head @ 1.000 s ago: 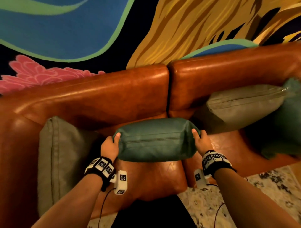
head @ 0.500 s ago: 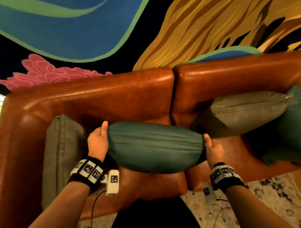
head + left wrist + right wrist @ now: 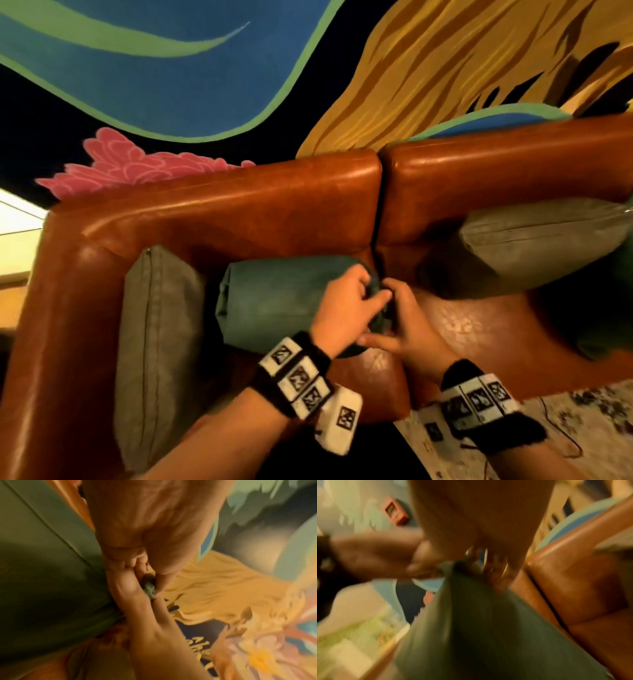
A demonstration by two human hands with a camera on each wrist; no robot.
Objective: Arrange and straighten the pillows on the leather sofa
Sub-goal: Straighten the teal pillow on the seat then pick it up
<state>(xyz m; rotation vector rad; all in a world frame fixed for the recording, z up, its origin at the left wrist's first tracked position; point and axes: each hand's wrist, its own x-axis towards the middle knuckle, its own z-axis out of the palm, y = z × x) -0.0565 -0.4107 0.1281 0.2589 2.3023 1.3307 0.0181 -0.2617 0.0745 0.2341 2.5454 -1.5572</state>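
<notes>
A teal pillow (image 3: 281,301) lies on the left seat of the brown leather sofa (image 3: 239,219), its left end close to a grey pillow (image 3: 157,342) that leans on the armrest. Both hands meet at the teal pillow's right end. My left hand (image 3: 349,308) reaches across the top of it and pinches the bunched corner. My right hand (image 3: 397,325) grips the same corner from the right. The left wrist view shows my left hand (image 3: 154,582) pinching a small fold of teal fabric. The right wrist view is blurred: my right hand (image 3: 488,555) is at the teal pillow (image 3: 488,628).
A second grey pillow (image 3: 541,240) leans against the right backrest, with another teal pillow (image 3: 609,308) at the far right edge. A painted mural wall rises behind the sofa. A patterned rug (image 3: 582,428) lies in front at the lower right.
The teal pillow has moved left onto the left seat beside the grey pillow. My left hand left its left end and crossed over to the right end, joining my right hand.
</notes>
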